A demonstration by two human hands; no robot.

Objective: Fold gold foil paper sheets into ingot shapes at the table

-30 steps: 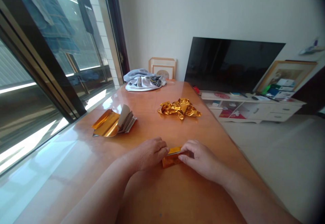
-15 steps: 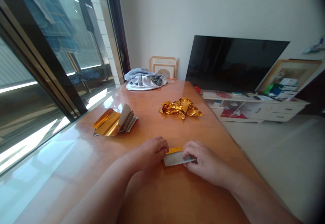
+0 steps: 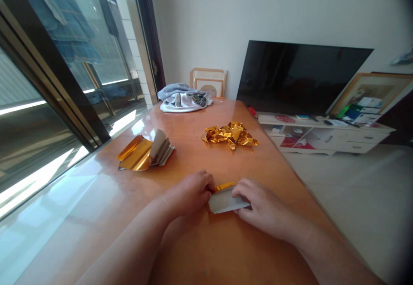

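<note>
- Glossy orange wooden surface (image 3: 226, 250) bearing everything, with a crumpled gold foil heap (image 3: 230, 135) and a curled stack of gold-faced paper sheets (image 3: 138, 153) farther off
- Folded white-backed gold paper strip (image 3: 226, 202) lying between the hands (probably light, thin and slippery; best held at its folded edges)
- Left hand (image 3: 189, 194) curled tight on its left end
- Right hand (image 3: 267, 205) with fingers over its right end (firmness of grip unclear)

The person's left hand (image 3: 189, 194) and right hand (image 3: 263, 205) are showing as broad, fleshy shapes with thick fingers and rounded knuckles, though the fingernails are too small to make out. The left forearm (image 3: 129, 237) and right forearm (image 3: 332, 255) are appearing bare and sturdy, narrowing toward the wrists. The skin along both is looking smooth, with no markings standing out at this distance.
</note>
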